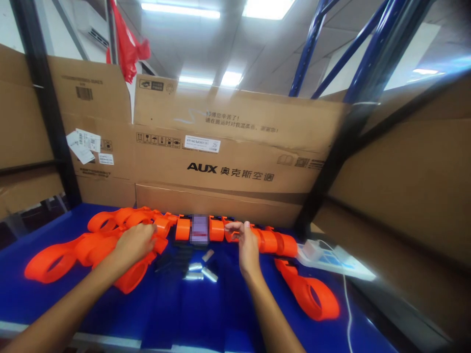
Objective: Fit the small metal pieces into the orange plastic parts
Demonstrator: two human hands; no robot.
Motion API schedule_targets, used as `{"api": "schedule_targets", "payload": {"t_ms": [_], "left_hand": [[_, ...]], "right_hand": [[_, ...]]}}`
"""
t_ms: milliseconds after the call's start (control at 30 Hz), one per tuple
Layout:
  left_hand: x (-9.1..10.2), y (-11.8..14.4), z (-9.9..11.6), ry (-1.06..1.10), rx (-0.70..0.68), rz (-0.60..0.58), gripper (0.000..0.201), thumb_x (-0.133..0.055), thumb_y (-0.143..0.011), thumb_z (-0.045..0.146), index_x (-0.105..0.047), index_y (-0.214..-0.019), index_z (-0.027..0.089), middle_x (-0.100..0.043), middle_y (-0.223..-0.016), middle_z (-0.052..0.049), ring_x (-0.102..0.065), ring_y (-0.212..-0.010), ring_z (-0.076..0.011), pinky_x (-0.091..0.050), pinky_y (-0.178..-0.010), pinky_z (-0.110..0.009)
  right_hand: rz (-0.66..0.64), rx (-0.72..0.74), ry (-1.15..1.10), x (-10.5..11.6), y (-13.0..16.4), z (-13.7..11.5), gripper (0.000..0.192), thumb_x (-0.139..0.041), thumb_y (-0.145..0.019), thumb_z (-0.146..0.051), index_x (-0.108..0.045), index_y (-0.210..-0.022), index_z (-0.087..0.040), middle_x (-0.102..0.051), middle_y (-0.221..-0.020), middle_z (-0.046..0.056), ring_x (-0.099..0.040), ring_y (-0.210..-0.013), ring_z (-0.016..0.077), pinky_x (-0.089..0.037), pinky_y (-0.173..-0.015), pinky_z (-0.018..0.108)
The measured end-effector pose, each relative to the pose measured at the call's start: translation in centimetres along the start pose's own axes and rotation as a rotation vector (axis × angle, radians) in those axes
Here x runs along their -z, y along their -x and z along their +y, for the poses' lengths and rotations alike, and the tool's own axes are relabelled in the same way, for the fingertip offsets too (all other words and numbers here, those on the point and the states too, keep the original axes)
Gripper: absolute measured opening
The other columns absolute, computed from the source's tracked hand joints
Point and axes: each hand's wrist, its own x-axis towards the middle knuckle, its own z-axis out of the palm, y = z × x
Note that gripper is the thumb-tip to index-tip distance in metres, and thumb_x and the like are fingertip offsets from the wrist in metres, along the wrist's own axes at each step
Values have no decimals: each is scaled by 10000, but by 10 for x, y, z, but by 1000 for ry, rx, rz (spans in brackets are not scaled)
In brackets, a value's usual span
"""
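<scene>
Blue bench (198, 309) up close, its near edge cut off. Small silver metal cylinders (200, 272) lie between the wrists, blurry. Left hand (134, 242) is curled over glossy orange plastic loop parts (66, 255), the grip hidden beneath its knuckles. Right of the cylinders, the right hand (247, 247) pinches the orange linked chain (235, 230), fingers closed on it. A pixelated patch masks the chain's middle. Behind the chain, creased cardboard boxes (235, 162).

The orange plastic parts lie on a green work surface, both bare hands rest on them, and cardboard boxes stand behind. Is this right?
Not quite: the work surface is blue, not green, as the head view shows. The rest holds: the left hand and right hand rest on the orange plastic parts, and cardboard boxes stand behind.
</scene>
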Motion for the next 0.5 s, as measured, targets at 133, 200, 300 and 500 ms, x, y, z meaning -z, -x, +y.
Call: {"api": "schedule_targets", "payload": {"t_ms": [133,200,300,500], "left_hand": [[25,-3,9,69,-68,50,273,-557,-828,227,-725,-1040,196,-756,-942,-128,-691,-912,-301,-462,-762,-345],[37,-4,25,158,-151,86,238,-550,-833,242,-749,-962,223,-769,-887,-84,-698,-824,-262,-455,-720,-317],[45,-5,63,368,-264,221,250,-570,-830,251,-769,-980,230,-780,-850,-69,-700,-755,-228,-465,-679,-297],[20,-15,116,487,-412,377,290,-635,-822,247,-760,-1081,208,-766,-883,-67,-682,-739,-202,-498,-703,-304]], "right_hand": [[-5,9,31,-3,3,-6,630,-375,-943,-682,-736,-841,-176,-742,-902,90,-652,-865,241,-469,-758,339],[-47,3,68,-7,7,-10,576,-428,-937,-661,-729,-838,-181,-731,-857,75,-638,-807,220,-467,-728,322],[-219,-45,88,-14,13,-13,443,-561,-902,-602,-721,-962,-193,-705,-790,38,-608,-709,182,-458,-647,286],[-389,-174,-37,-22,16,-8,410,-584,-898,-576,-678,-1019,-195,-686,-741,19,-548,-555,132,-425,-484,238]]}}
